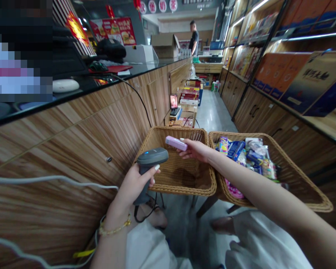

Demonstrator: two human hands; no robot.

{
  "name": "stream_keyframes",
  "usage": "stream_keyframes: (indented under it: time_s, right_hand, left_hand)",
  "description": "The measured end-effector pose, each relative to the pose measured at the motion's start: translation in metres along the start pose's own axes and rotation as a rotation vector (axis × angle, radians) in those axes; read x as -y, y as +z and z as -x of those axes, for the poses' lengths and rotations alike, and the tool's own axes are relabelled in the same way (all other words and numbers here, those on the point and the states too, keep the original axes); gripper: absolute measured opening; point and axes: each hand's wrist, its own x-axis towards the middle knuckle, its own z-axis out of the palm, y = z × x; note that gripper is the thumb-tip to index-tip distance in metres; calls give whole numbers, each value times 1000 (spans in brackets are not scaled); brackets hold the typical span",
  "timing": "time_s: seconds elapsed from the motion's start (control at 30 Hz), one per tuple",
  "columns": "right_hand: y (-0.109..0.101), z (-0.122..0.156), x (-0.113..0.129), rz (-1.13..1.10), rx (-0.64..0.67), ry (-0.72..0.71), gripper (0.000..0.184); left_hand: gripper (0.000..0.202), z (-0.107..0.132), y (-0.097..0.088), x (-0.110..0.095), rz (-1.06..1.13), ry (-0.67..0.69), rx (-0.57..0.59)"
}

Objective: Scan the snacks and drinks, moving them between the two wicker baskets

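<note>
My left hand (140, 183) is wrapped round the grip of a dark grey barcode scanner (152, 156), whose head points right and shows a small blue light. My right hand (194, 149) pinches a small, flat purple packet (176, 142) by its right end. Both the packet and the scanner head are over the left wicker basket (182, 191), whose visible bottom is bare weave. Beside it, under my right forearm, stands the right wicker basket (302, 175). Packaged snacks (254, 153) in many colours fill its far part; my forearm hides some of them.
A wood-fronted counter (123, 119) runs along the left, with a white cable (53, 181) in front. Shelves with boxed goods (285, 74) line the right. A small phone-like screen (174, 101) stands beyond the baskets. Far down the aisle stands a person (194, 39).
</note>
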Motion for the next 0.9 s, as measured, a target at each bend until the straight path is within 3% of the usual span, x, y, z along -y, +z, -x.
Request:
stream_keyframes:
  time_s: [0.13,0.4,0.9]
  right_hand:
    - [-2,0,0,-11,0,-15,33]
    - [1,8,4,-43,8,-24,32]
    - [4,13,5,-41,19,-51,31]
  left_hand:
    - [45,1,2,-1,11,-26,-13]
    - [50,3,10,-10,94,-44,-186]
    - [51,5,11,-13,79,-46,-222]
